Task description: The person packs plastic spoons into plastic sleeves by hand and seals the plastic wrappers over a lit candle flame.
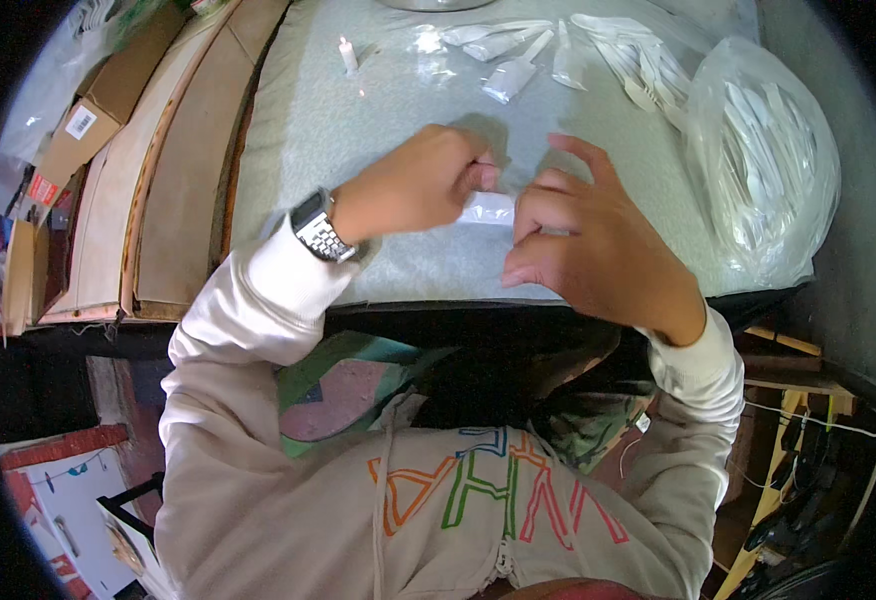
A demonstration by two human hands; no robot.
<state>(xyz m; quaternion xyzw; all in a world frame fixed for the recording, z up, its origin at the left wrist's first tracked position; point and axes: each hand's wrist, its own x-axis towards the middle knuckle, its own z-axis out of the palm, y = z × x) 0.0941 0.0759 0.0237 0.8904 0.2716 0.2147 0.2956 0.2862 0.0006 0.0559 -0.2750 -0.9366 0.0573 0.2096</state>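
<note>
My left hand [423,180], with a metal-banded digital watch [322,225] at the wrist, has its thumb and fingertips pinched together. Between my hands shows a short stretch of a clear plastic sleeve [487,209], its left end running under the left fingers. My right hand [588,225] is at the sleeve's other end, index finger raised and thumb apart, the remaining fingers curled. Whether those curled fingers grip the sleeve is hidden. Beyond the hands a lit white candle [348,55] stands upright on the pale tabletop covering [408,274]. Plastic-sleeved white utensils [513,76] lie to its right.
A pile of white plastic cutlery [637,60] lies at the back right, beside a large clear bag [764,157] full of more. A metal vessel's rim [438,4] shows at the far edge. A cardboard box [100,105] rests on the tiled surface [183,187] at left.
</note>
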